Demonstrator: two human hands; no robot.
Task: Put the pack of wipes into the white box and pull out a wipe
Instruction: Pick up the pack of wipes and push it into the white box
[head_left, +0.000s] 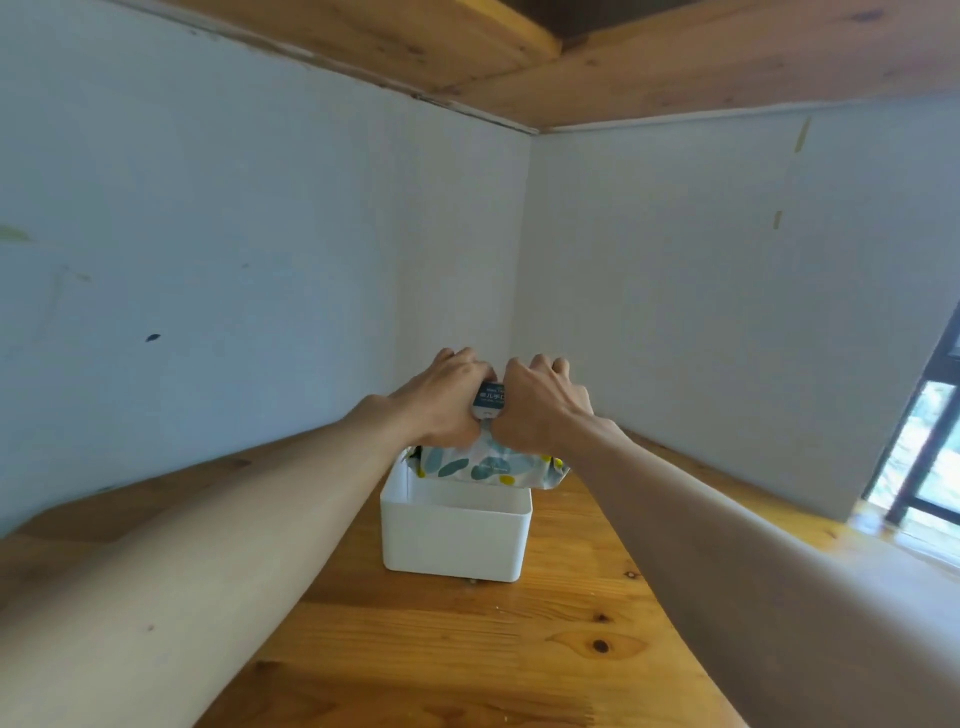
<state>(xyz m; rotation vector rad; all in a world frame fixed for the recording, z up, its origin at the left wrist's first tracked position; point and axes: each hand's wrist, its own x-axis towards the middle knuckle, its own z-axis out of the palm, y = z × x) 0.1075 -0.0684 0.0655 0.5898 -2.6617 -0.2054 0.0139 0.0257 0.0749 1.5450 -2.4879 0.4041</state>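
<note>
A white open-topped box (454, 540) stands on the wooden table. The pack of wipes (488, 465), patterned with teal and yellow leaves and bearing a dark label on top, sits tilted over the box's far rim; its right end sticks out past the box. My left hand (441, 400) grips the pack's top from the left. My right hand (540, 405) grips it from the right, and the two hands touch over the label. The fingers hide most of the pack's top.
The wooden table (467, 649) runs into a corner of two pale walls. A wooden ceiling hangs overhead. A window (930, 457) with a dark frame is at the right edge.
</note>
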